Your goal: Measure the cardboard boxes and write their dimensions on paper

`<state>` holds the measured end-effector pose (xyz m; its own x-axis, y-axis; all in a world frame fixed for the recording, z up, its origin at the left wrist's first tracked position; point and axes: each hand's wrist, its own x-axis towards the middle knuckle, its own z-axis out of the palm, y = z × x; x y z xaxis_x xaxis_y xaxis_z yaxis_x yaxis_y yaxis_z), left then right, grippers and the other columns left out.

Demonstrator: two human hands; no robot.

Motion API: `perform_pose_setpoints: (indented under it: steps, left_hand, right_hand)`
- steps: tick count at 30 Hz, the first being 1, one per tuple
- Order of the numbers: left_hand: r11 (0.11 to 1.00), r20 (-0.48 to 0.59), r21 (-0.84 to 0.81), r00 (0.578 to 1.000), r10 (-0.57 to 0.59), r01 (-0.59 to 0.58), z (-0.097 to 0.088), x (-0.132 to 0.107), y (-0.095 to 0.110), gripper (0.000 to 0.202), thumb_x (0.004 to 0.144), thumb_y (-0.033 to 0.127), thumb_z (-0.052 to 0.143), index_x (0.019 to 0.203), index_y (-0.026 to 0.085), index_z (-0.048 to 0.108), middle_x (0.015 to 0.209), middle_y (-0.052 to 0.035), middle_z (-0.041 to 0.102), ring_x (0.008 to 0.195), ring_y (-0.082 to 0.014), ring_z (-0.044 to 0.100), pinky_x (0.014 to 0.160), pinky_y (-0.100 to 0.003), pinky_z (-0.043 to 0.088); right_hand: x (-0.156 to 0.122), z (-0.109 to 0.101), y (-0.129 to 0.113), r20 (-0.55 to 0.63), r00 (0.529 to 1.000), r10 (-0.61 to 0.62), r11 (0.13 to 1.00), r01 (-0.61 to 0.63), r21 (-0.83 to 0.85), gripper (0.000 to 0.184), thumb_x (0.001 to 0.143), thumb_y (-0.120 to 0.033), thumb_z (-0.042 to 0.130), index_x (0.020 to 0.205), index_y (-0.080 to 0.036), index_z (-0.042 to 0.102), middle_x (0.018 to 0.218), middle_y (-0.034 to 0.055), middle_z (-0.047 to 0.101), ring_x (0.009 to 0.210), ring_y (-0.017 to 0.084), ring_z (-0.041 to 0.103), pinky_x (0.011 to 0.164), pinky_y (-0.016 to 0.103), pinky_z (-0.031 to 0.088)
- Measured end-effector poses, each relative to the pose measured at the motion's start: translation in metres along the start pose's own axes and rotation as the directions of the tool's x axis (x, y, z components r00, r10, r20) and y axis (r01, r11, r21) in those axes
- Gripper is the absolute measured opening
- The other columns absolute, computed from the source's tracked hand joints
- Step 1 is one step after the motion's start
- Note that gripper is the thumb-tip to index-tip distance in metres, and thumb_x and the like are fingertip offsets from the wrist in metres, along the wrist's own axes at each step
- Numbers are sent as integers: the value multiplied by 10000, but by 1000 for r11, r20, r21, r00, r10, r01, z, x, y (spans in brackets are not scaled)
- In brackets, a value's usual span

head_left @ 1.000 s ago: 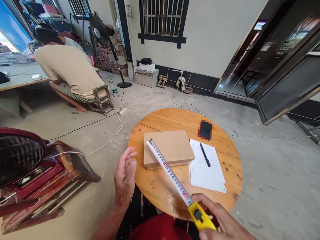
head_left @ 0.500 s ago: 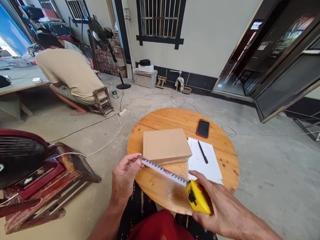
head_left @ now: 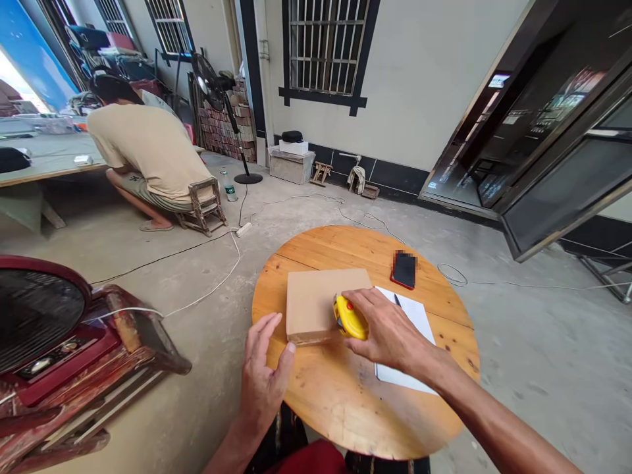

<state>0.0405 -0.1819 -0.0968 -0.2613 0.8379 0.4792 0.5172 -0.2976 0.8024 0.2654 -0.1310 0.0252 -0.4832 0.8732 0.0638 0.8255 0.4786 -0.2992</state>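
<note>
My right hand (head_left: pixel 385 329) is closed round a yellow tape measure (head_left: pixel 348 317) and holds it against the near right corner of a flat cardboard box (head_left: pixel 316 299). The box lies on a round wooden table (head_left: pixel 345 395). No blade of the tape shows. My left hand (head_left: pixel 264 368) hovers by the box's near left corner, fingers apart, thumb close to the box edge, holding nothing.
White paper sheets (head_left: pixel 417 316) with a pen partly under my right hand lie right of the box. A dark phone (head_left: pixel 405 269) lies behind them. A person (head_left: pixel 143 155) squats on a small stool at the left. A red fan (head_left: pixel 44 322) lies at my left. Cables cross the floor.
The tape was drawn out between both hands; now it is back in its case. My right hand moved forward onto the box corner, and my left hand let go of the tape's end.
</note>
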Motion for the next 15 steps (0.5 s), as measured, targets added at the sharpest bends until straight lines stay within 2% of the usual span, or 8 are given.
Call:
perform_pose_setpoints:
  steps: [2,4,8,10,11,13,14,15]
  left_hand:
    - [997,8,-6,997,-78,78,8,-4,-15,532,873,356,602,1378,226,498,1390,-128,516,1293,-311,504,1094,-493,415]
    - [985,72,-44,984,-163,167,17,-9,-28,641,848,369,631,1438,223,426,1440,-143,484,1332,-325,476,1106,-515,396]
    - [953,193,-86,944,-269,289,31,-19,-46,787,804,362,680,1495,209,334,1478,-164,464,1360,-337,456,1119,-540,368]
    - [950,204,-87,939,-278,301,37,-21,-50,814,782,357,701,1494,211,334,1496,-160,451,1373,-337,443,1129,-539,357]
    - [950,201,-88,939,-279,301,40,-21,-51,815,774,354,708,1488,211,342,1497,-157,454,1376,-335,441,1132,-533,358]
    - [948,195,-93,939,-282,304,45,-20,-53,780,768,347,707,1462,199,380,1466,-152,494,1359,-325,466,1126,-512,377]
    - [947,196,-94,938,-285,308,47,-19,-54,749,769,349,703,1439,190,408,1434,-152,526,1338,-321,490,1116,-501,394]
    - [945,199,-94,936,-290,313,48,-17,-56,711,769,358,700,1409,184,443,1396,-151,561,1309,-320,518,1104,-492,410]
  right_hand:
    - [21,6,6,24,1000,-9,999,10,-35,626,732,-232,713,1328,-123,556,1273,157,631,1154,310,557,974,432,453]
    - [37,10,11,57,998,-34,999,35,-29,650,739,-249,726,1349,-113,548,1327,177,607,1199,318,544,1001,444,442]
    - [36,9,23,43,998,-55,997,52,62,708,789,-392,729,1407,-120,515,1485,192,493,1363,333,444,1118,482,356]
    - [19,9,34,-48,997,62,988,-54,141,688,833,-487,674,1417,-162,512,1527,165,456,1403,329,407,1145,508,322]
    - [7,11,40,-106,980,166,970,-143,198,668,853,-519,636,1418,-185,511,1526,153,461,1396,331,419,1134,524,334]
    - [-16,19,51,-157,895,417,871,-345,349,641,897,-557,542,1411,-175,507,1456,168,533,1302,334,521,1032,512,442]
    - [-26,25,54,-123,852,509,799,-416,433,645,907,-571,506,1402,-158,511,1394,180,584,1222,332,583,960,492,491]
    - [-35,32,55,-74,831,552,738,-445,508,642,913,-576,486,1389,-146,521,1349,180,616,1159,323,621,915,467,513]
